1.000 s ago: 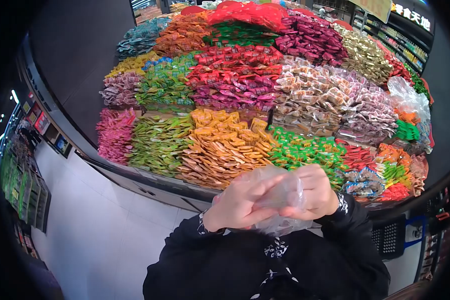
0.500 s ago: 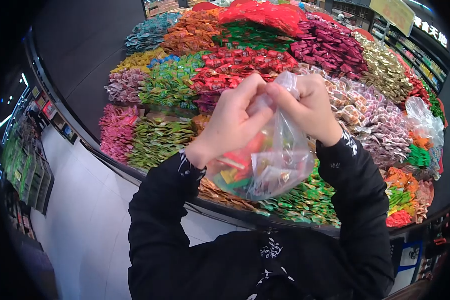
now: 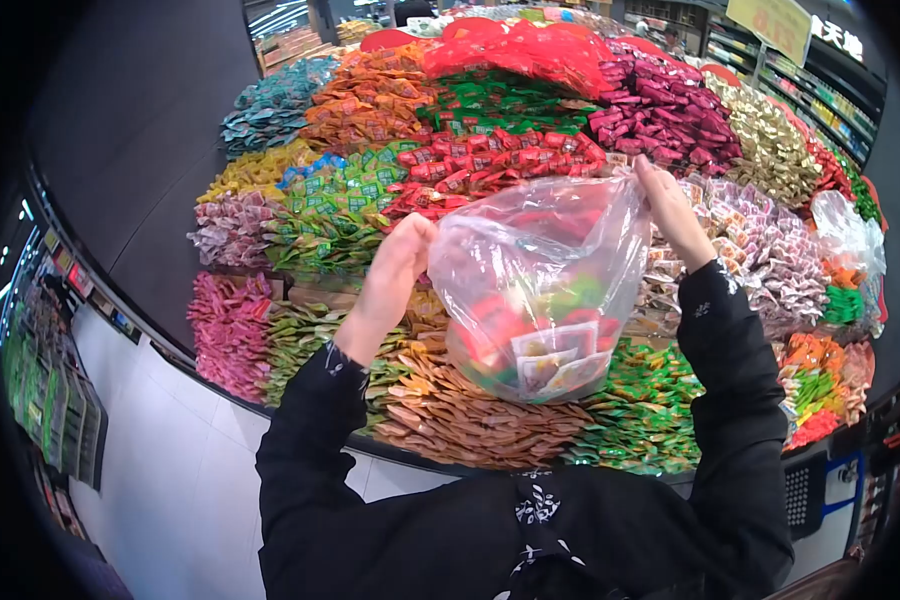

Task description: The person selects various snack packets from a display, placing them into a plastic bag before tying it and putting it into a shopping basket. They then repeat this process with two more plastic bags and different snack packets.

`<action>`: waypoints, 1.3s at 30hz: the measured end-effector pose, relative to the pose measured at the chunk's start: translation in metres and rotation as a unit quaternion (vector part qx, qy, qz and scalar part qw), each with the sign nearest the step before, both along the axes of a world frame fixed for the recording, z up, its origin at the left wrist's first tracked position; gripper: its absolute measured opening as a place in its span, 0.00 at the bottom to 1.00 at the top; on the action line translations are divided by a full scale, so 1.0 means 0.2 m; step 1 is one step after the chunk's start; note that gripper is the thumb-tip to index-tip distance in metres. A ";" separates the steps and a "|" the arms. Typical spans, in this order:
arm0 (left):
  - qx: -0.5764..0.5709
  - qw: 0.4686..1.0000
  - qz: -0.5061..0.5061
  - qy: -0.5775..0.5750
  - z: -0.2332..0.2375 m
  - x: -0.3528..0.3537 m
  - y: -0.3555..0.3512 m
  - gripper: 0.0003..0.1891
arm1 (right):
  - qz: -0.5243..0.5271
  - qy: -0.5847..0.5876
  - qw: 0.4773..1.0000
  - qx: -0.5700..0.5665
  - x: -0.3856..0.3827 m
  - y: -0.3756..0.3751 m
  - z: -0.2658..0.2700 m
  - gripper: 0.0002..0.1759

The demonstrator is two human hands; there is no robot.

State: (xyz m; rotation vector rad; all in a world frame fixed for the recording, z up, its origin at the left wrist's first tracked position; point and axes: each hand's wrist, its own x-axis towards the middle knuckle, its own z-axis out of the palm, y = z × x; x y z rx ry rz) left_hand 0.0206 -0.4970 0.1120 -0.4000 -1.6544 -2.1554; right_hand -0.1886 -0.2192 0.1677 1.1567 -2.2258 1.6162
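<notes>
A clear plastic bag (image 3: 595, 270) hangs between my hands, its mouth spread wide. Several wrapped snack packets (image 3: 560, 355), red, green and white, lie in its bottom. My left hand (image 3: 395, 275) pinches the bag's left edge, and my right hand (image 3: 672, 210) grips the upper right corner between thumb and fingers. Directly below the bag are orange-brown packets (image 3: 470, 410), with green packets (image 3: 650, 410) to the right. Behind it lie red packets (image 3: 510, 155), partly seen through the plastic.
A wide display stand holds heaps of packets by colour, including pink ones (image 3: 228, 330) and magenta ones (image 3: 660, 115). A crumpled clear bag (image 3: 850, 235) lies at the right. Pale floor (image 3: 160, 440) runs along the left, and a yellow sign (image 3: 770, 28) stands at the back.
My hands have moved apart, and the gathered bag top is now opened wide. The left hand has gone left and down, the right hand slightly right.
</notes>
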 end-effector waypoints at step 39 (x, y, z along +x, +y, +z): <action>-0.031 0.986 -0.162 -0.017 -0.10 -0.20 -0.12 0.42 | -0.175 0.470 0.775 0.384 -0.80 -1.01 0.25 0.12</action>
